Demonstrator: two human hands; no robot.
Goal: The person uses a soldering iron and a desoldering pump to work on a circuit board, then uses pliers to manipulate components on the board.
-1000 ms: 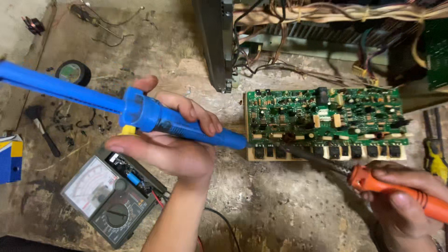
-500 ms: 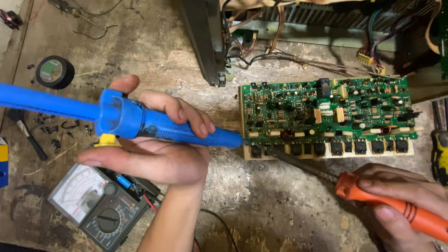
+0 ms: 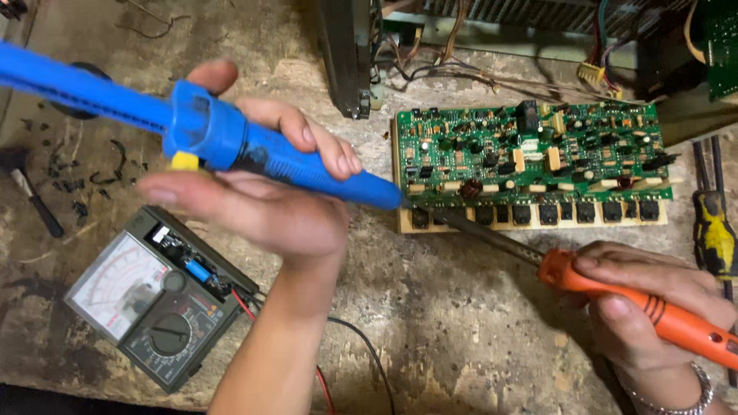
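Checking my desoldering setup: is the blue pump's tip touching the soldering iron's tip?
Cannot tell: in the head view the blue pump and soldering iron tips meet at the board's edge, contact unclear.

An electronics repair workshop: a stained, scarred counter (image 3: 461, 338) carries a green circuit board (image 3: 530, 165), an analogue multimeter (image 3: 150, 303) near its front left corner, a yellow-handled screwdriver (image 3: 715, 234) at its right edge, and loose wiring (image 3: 477, 73) along its back.

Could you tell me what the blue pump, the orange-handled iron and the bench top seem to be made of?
Blue pump: likely plastic, with a smooth, slightly glossy moulded body. Orange-handled iron: plastic-looking or rubbery orange grip, with a dark, dull shaft that looks like metal. Bench top: rough, pitted and stained, perhaps concrete or worn wood.
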